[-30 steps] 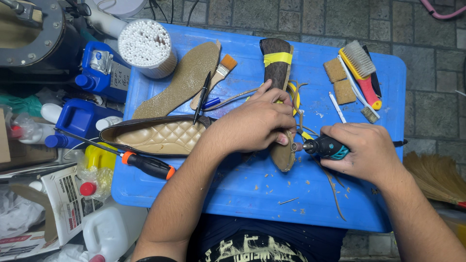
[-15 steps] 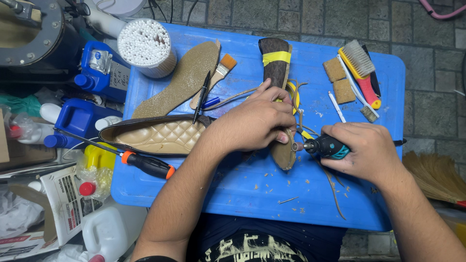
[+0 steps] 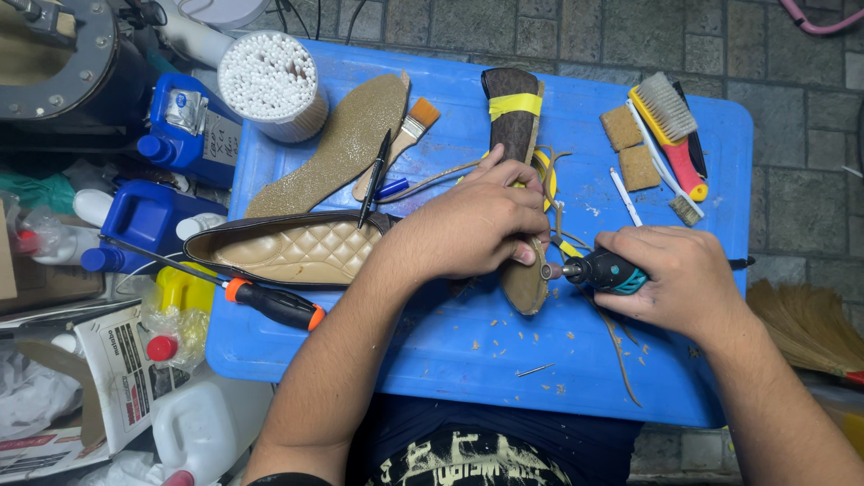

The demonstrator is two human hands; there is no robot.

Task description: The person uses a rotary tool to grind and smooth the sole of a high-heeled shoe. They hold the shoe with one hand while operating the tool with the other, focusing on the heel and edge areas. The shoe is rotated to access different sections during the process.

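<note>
Shoe sole (image 3: pixel 520 135) lies long axis near-to-far.
Left hand (image 3: pixel 477 225) clamps sole; right hand (image 3: pixel 670 274) closed around rotary tool (image 3: pixel 598 270), tip pointing left.

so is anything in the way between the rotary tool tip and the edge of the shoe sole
Nothing visible. The right hand holds the rotary tool with its tip right at the side edge of the shoe sole, just beside the fingertips of the left hand, which presses the sole down on the blue table.

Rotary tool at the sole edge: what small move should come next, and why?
Probably slide the rotary tool a little further along the sole edge. Its tip sits at the rim just beside the left hand pinning the sole, and shavings already lie on the blue table.
</note>
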